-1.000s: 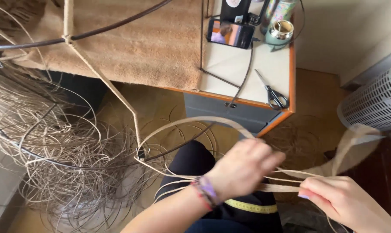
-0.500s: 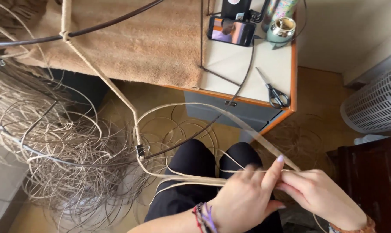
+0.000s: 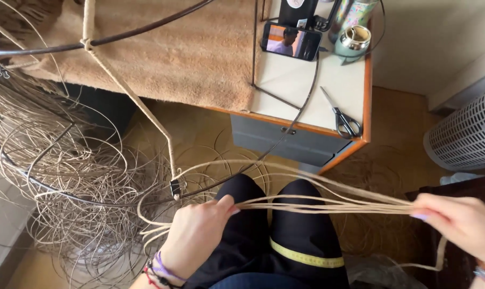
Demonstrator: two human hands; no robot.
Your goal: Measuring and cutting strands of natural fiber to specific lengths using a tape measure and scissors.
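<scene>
A bundle of pale cane strands [image 3: 328, 206] is stretched level above the lap between both hands. It is pinched by the closed fingers of the left hand [image 3: 199, 235] and gripped by the right hand [image 3: 461, 222], whose fingers are curled shut and partly cut off by the frame edge. Behind, scissors [image 3: 341, 115] lie on the desk [image 3: 301, 91].

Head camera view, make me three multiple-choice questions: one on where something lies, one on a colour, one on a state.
1. Where do the scissors lie?
A. on the white tabletop
B. on the floor
C. in a hand

2. What colour is the tape measure across the lap?
A. red
B. yellow
C. blue

3. How do the cane strands run between the left hand and the right hand?
A. coiled in a ball
B. stretched out
C. cut apart

A: the scissors rest near the table's edge.
B: the band is yellow.
B: the strands span from hand to hand.
</scene>
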